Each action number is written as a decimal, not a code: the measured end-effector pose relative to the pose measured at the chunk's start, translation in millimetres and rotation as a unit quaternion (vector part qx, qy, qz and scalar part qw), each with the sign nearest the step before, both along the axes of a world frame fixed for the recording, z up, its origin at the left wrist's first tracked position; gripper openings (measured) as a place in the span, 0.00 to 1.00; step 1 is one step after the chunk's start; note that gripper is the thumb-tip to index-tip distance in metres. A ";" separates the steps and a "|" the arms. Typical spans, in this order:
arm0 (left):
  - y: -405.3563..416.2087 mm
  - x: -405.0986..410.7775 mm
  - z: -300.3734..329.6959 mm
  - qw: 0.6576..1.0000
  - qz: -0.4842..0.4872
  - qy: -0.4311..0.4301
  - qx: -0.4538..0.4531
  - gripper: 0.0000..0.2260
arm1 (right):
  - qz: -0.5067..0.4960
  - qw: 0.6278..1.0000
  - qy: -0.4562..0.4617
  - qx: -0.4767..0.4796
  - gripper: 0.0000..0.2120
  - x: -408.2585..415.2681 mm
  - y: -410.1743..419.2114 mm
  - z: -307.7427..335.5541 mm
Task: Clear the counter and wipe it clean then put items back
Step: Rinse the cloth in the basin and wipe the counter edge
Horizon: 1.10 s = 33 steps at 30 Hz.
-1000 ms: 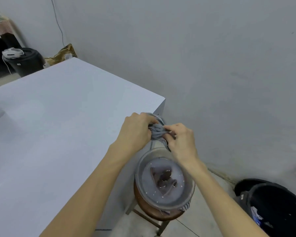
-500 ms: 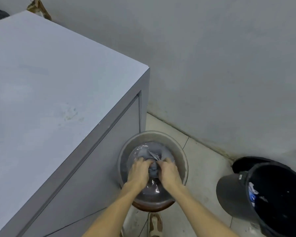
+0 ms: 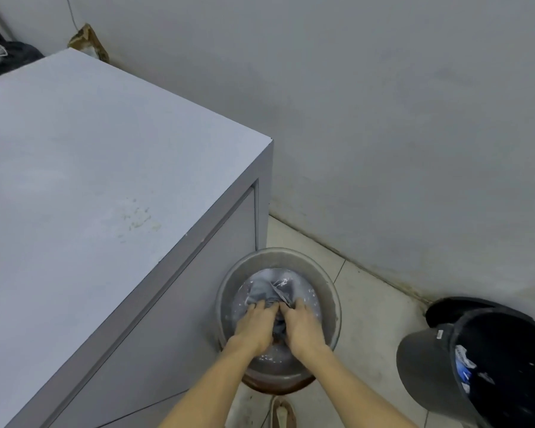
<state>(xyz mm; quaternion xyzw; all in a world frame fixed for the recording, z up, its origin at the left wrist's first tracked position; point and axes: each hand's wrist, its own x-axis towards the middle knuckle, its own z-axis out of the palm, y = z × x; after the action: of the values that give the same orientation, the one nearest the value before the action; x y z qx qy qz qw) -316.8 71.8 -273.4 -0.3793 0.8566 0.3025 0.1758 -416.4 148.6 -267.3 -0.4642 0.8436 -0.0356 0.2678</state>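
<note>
A grey metal basin (image 3: pixel 328 291) of water sits on a brown stool beside the counter's right corner. Inside it lies a grey cloth (image 3: pixel 264 290), partly under water. My left hand (image 3: pixel 255 325) and my right hand (image 3: pixel 303 327) are both down in the basin, side by side, each closed on the cloth's near end. The white counter top (image 3: pixel 90 168) fills the left of the view and carries a faint patch of dried smears (image 3: pixel 139 219) near its front edge.
A black bin (image 3: pixel 488 366) with rubbish inside stands on the tiled floor at the lower right. The grey wall runs behind the basin. A brown paper bag (image 3: pixel 87 41) and a dark object sit beyond the counter's far end.
One second ago both hands held the cloth above the basin, level with the counter. They have dropped into the water with it, and my view has tilted down.
</note>
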 end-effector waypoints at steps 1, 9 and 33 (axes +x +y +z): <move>1.2 0.9 -1.1 1.000 0.002 0.010 -0.002 0.30 | 0.001 1.000 -0.002 -0.006 0.18 -0.6 1.4 2.1; 25.5 22.0 34.6 0.987 0.096 0.090 -0.095 0.20 | -0.050 0.997 0.002 -0.053 0.18 -1.3 20.9 30.7; 56.5 91.0 54.2 0.978 0.113 0.129 -0.122 0.24 | 0.024 1.000 0.016 0.000 0.28 26.7 -3.6 9.4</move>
<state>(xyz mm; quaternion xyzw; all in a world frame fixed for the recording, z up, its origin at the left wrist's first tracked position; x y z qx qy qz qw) -225.8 128.3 -219.2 -0.4500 0.8541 0.2600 -0.0186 -389.6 145.0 -257.9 -0.4848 0.8365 -0.0220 0.2545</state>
